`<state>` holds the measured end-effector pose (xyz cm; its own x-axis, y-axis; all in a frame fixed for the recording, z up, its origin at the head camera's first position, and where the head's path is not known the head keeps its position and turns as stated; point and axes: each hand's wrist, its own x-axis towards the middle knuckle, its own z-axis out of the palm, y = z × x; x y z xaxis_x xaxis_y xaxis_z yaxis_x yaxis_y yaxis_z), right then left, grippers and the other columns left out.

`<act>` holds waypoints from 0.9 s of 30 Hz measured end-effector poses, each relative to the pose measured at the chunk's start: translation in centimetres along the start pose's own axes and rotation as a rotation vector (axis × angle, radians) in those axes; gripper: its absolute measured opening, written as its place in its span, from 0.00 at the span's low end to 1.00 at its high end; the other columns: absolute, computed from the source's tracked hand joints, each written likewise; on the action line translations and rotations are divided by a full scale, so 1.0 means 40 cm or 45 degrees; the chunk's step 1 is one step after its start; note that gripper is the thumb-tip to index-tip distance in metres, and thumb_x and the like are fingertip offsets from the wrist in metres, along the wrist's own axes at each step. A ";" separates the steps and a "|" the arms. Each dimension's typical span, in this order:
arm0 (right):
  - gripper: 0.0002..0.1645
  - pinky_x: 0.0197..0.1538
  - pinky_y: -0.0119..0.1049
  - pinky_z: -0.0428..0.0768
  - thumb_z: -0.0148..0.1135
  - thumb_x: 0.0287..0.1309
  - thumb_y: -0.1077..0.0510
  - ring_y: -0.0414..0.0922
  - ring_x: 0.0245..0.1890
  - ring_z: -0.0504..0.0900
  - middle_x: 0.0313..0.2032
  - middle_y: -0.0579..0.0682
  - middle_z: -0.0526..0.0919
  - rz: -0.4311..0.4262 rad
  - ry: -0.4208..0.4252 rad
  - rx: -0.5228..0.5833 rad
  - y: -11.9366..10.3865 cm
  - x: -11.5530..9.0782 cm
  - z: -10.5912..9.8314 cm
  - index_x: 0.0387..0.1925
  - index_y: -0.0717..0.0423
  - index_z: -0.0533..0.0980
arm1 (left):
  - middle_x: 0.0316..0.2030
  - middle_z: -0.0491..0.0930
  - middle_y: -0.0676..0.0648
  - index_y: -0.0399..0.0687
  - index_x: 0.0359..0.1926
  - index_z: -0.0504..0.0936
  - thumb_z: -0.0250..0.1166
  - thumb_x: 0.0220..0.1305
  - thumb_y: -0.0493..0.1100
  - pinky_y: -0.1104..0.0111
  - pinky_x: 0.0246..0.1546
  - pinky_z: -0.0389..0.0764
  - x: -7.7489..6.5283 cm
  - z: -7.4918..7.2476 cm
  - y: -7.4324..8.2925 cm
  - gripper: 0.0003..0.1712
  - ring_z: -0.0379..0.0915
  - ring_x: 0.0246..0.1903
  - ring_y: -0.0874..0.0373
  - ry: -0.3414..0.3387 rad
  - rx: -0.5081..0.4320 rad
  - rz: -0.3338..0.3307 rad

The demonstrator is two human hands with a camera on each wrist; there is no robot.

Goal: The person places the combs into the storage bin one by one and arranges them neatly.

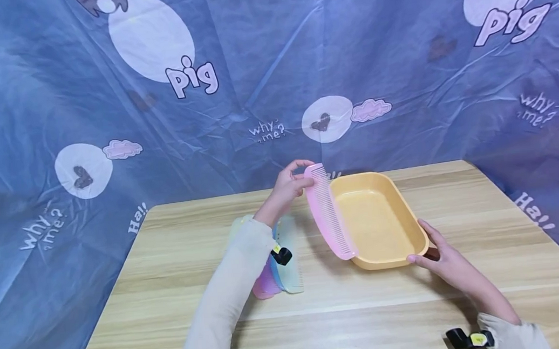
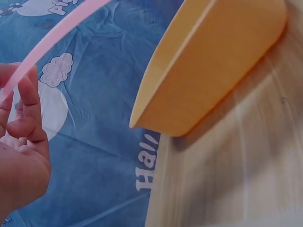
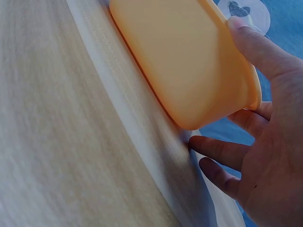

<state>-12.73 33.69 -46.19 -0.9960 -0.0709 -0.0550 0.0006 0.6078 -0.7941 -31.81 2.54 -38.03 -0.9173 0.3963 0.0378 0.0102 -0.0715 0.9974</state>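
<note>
My left hand (image 1: 285, 191) pinches a pink comb (image 1: 325, 210) near its upper end and holds it up, with the comb's lower end by the left rim of a yellow plastic tub (image 1: 377, 219). In the left wrist view the comb (image 2: 52, 39) shows as a thin pink strip between the fingers. My right hand (image 1: 449, 266) grips the tub's near right corner. The right wrist view shows the thumb on the tub's (image 3: 180, 61) rim and some fingers around its corner. Inside the tub only its bare yellow floor shows.
Under my left forearm lie several more combs, among them a pale green comb (image 1: 292, 260) and a purple-pink comb (image 1: 266, 283), partly hidden by the sleeve. A wooden table (image 1: 348, 321) carries everything. Behind its far edge hangs a blue printed cloth (image 1: 261, 46).
</note>
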 end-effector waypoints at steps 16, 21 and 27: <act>0.56 0.44 0.10 0.62 0.61 0.56 0.48 0.62 0.58 0.67 0.60 0.73 0.64 -0.030 0.050 -0.002 0.001 -0.003 0.009 0.71 0.53 0.35 | 0.24 0.81 0.55 0.52 0.46 0.77 0.64 0.49 0.30 0.75 0.18 0.63 0.080 0.089 -0.010 0.22 0.71 0.20 0.66 0.137 -0.082 -0.024; 0.56 0.44 0.13 0.64 0.61 0.56 0.49 0.61 0.56 0.69 0.59 0.72 0.65 -0.034 0.050 -0.009 -0.001 -0.001 0.013 0.72 0.53 0.35 | 0.29 0.83 0.51 0.53 0.45 0.78 0.65 0.48 0.31 0.75 0.18 0.63 0.092 0.101 -0.047 0.22 0.74 0.24 0.65 0.137 -0.050 -0.068; 0.56 0.44 0.13 0.65 0.62 0.56 0.48 0.29 0.50 0.70 0.59 0.70 0.66 -0.024 0.046 -0.014 0.006 -0.003 0.008 0.72 0.50 0.35 | 0.32 0.83 0.50 0.50 0.46 0.78 0.65 0.48 0.31 0.76 0.19 0.68 0.098 0.123 -0.074 0.21 0.74 0.24 0.65 0.125 -0.021 -0.070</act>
<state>-12.56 33.59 -46.56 -0.9984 -0.0538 -0.0177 -0.0192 0.6153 -0.7881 -33.47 8.80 -40.55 -0.9508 0.3089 -0.0242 -0.0471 -0.0671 0.9966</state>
